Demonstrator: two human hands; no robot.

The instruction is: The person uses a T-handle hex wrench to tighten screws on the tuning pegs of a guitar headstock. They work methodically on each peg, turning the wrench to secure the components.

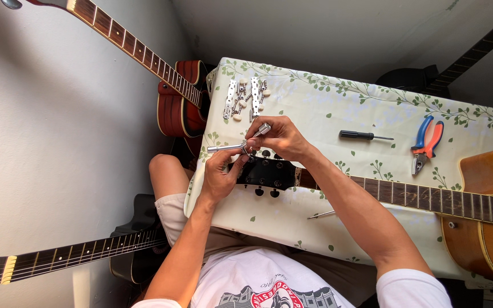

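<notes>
Both hands, left hand [219, 178] and right hand [281, 138], grip clamped on silver tool [236, 145] above black headstock [266, 172].

Open cloth-covered table [315, 108] at centre. Obstacles: tuner strips [245, 100] upper left; screwdriver [363, 135] & pliers [426, 142] at right; guitar neck [429, 197] spans lower right; both hands crowd the headstock [266, 173].

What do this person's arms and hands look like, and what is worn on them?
Both arms are bare from the short white T-shirt sleeves down. The left hand and right hand wear no gloves; no watch, ring or bracelet shows on either wrist or hand.
</notes>
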